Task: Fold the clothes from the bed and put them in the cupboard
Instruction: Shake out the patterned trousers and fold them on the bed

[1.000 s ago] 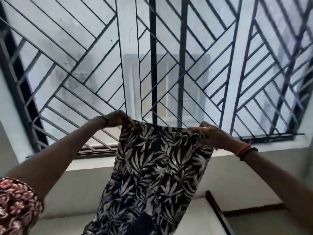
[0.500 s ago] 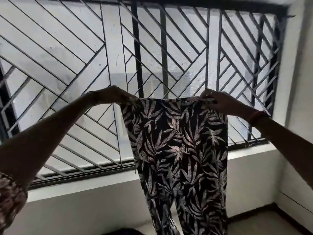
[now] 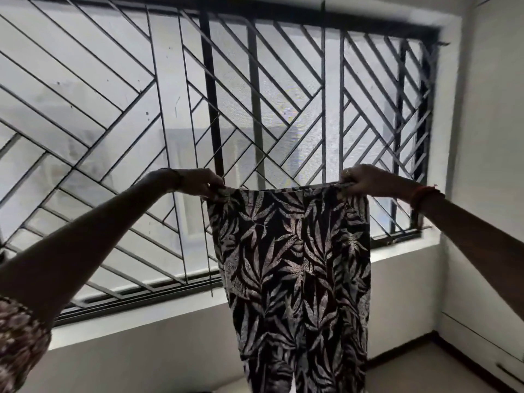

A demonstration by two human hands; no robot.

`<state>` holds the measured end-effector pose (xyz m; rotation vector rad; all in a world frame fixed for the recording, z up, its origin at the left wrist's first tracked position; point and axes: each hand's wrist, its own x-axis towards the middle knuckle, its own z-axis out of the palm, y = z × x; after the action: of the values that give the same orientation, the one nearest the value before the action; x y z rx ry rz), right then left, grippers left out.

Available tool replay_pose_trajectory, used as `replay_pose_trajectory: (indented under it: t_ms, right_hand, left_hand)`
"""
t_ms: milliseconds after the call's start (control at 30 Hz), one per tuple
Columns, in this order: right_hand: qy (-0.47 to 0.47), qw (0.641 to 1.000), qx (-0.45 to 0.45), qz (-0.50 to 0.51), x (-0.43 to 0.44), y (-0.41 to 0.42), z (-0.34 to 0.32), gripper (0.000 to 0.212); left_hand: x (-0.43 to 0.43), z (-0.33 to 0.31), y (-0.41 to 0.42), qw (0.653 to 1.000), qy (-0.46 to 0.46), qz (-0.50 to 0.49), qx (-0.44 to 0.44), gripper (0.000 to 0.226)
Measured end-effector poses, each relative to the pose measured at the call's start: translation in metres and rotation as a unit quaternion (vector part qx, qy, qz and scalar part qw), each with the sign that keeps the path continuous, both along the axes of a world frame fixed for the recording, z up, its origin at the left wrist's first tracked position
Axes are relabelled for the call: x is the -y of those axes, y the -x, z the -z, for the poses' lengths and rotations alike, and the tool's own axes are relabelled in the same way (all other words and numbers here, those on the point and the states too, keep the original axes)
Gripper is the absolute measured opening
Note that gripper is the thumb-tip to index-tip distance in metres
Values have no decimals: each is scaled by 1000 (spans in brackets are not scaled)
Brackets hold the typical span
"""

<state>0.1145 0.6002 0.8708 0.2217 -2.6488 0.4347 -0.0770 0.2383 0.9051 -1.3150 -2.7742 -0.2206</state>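
You are holding up dark trousers [image 3: 295,265] printed with pale leaves, the waistband stretching level between your left hand [image 3: 195,182] and right hand [image 3: 365,180], each pinching one corner. The fabric is hanging straight down, flat and unfolded, its two legs parting near the bottom.

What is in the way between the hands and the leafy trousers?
Nothing visible. The left hand and right hand already grip the leafy trousers at the waistband's two ends, in front of the window grille.
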Motion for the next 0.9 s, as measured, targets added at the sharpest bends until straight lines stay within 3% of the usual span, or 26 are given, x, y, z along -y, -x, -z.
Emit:
replay_pose_trajectory:
  t_ms: [100,200,367,500,600,767,867,900]
  right_hand:
    - [56,998,5,-4,-1,-7,-2,24]
    - [91,996,4,-13,-2,-9,-5,22]
    - [116,992,-43,-15,3,-6,-9,39]
    - [113,993,-24,-18,0,-1,-8,36]
    - [119,993,-11,-20,-1,4,-5,34]
    - [141,989,13,-33,-7,6,0,16]
    - [147,989,25,-26,-9,7,0,15]
    - [146,989,26,-20,-10,8,0,16]
  left_hand:
    - [3,2,-9,1000,-13,27,-8,4]
    - [7,1,-10,996,-60,37,-54,24]
    - [13,6,-5,989,-102,8,-103,12]
    - [27,13,2,968,15,9,-251,57]
    - [27,19,-5,946,9,41,-321,55]
    - [27,20,3,960,-88,74,-255,36]
    - [29,17,7,959,-133,103,-226,33]
    - [30,17,11,957,-142,102,-230,42]
